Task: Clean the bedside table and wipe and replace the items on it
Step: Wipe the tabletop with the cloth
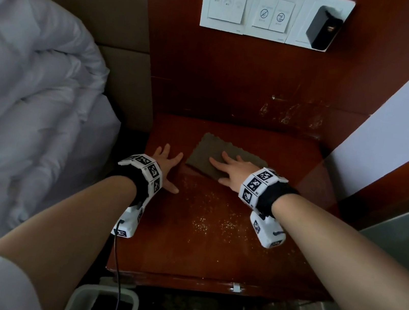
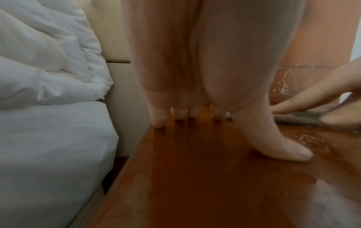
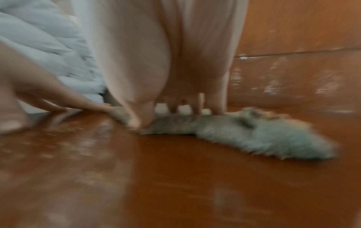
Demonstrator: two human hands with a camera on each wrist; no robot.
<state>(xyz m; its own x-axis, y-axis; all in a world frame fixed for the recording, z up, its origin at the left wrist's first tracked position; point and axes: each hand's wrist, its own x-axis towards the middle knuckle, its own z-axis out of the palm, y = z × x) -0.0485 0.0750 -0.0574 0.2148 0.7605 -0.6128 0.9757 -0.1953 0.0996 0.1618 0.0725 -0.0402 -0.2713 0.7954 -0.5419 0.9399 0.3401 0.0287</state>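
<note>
A white duvet [image 1: 22, 77] is seen piled on the bed well to the left of both hands. The left hand [image 1: 166, 167] is laid on the table [image 1: 210, 249] near its left edge, fingers spread and nearly straight; in the left wrist view the fingertips [image 2: 178, 113] and thumb are seen touching the wood, and nothing is held. Just right of that hand, apart from it by a narrow strip of bare wood, a grey-brown cloth [image 1: 206, 152] is spread flat on the table. The right hand [image 1: 231, 171] is pressed palm-down on the cloth's right part, fingers extended and splayed, not curled round it; in the blurred right wrist view the cloth [image 3: 263, 134] is seen bunched a little beyond the hand's right side. Pale crumbs [image 1: 212, 217] are scattered on the wood between the two wrists, nearer the person than the cloth. Above the hands, on the wooden back panel, a row of white switch plates [image 1: 248, 9] is mounted, and a black charger [image 1: 323, 30] is plugged in at its right end. Below the left forearm, a white bin [image 1: 104, 307] is seen on the floor.
</note>
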